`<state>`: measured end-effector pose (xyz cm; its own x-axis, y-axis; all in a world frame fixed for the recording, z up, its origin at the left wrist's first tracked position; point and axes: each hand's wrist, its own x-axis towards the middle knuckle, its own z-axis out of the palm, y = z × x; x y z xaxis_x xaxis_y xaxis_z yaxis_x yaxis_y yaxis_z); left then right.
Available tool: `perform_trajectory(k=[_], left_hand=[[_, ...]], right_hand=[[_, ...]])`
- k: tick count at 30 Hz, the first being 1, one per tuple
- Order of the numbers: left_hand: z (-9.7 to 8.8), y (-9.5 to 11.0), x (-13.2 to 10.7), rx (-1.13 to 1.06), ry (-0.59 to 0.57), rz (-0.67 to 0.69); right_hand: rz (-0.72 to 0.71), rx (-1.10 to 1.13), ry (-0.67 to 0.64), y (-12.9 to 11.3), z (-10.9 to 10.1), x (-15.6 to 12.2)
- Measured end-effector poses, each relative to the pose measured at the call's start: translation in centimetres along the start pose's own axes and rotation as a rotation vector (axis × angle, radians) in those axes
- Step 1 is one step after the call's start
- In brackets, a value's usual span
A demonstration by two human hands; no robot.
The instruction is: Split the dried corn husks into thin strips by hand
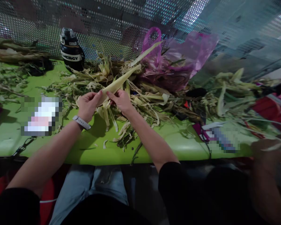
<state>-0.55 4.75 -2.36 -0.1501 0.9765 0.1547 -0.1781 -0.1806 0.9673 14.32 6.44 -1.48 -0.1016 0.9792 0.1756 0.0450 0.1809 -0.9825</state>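
Note:
Both my hands grip one long, pale yellow-green corn husk [121, 80] that slants up to the right over the table. My left hand [89, 103] pinches its lower end between thumb and fingers; a white band is on that wrist. Beside it my right hand [121, 101] is closed on the same husk, thumb on top, with some fingers hidden. Shorter husk strips hang below the hands. Beneath and behind them lies a pile of dry husks and stalks [152, 106].
On the green table [84, 153] are a black bottle [72, 53], a blurred-out phone [42, 115] at left, a pink plastic bag [173, 68] behind the pile, and another phone [222, 139] at right. A perforated metal panel [103, 25] stands behind. At right is another person's hand [269, 150].

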Motion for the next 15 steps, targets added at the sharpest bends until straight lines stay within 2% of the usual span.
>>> perform_trajectory(k=[5,8,11,15], left_hand=[[-0.1,0.6,0.1,-0.261,-0.062,-0.307],[-0.3,0.9,0.3,-0.37,-0.191,-0.428],[-0.5,1.1,0.3,-0.433,-0.274,-0.448],[-0.7,1.0,0.3,-0.369,-0.271,-0.363]], right_hand=[[-0.06,0.053,0.0,0.4,-0.2,0.3],[-0.078,0.113,-0.009,0.8,-0.4,0.3],[-0.042,0.164,-0.055,1.0,-0.7,0.5],[0.013,0.221,-0.071,1.2,-1.3,0.7]])
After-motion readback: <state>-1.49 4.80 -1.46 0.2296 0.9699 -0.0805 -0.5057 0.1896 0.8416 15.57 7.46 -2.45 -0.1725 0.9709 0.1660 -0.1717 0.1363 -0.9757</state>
